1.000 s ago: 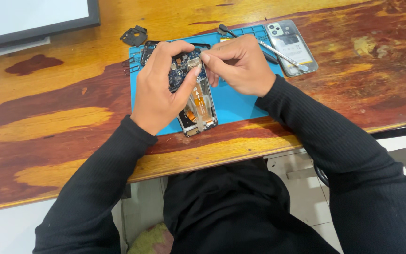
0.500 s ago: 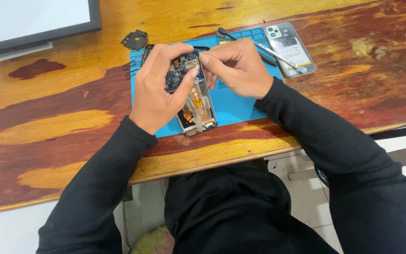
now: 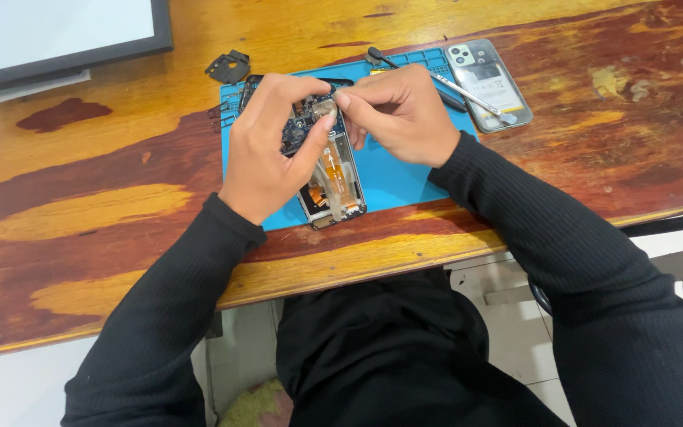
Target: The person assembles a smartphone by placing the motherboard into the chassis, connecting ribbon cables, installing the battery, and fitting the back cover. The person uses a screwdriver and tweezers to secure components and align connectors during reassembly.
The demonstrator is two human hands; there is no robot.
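Wooden and streaked in amber and dark red, the surface (image 3: pixel 81 205) carries a blue work mat (image 3: pixel 405 170) straight ahead of you. On that mat lies the opened phone (image 3: pixel 330 178), back off, its boards and an orange flex strip showing. Your left hand (image 3: pixel 266 150) grips the phone's upper part from 9 o'clock, fingers wrapped over its top edge and thumb on its side. Your right hand (image 3: pixel 401 115) comes in from 3 o'clock, fingers pinched narrow on a small metallic part (image 3: pixel 324 107) at the phone's top (too small to tell what it is). At 2 o'clock the clear back cover (image 3: pixel 488 83) rests with a metal tool (image 3: pixel 468 95) across it. At 11 o'clock sits a black bracket (image 3: pixel 227 67), and beyond it 1 framed white board (image 3: pixel 57 35).
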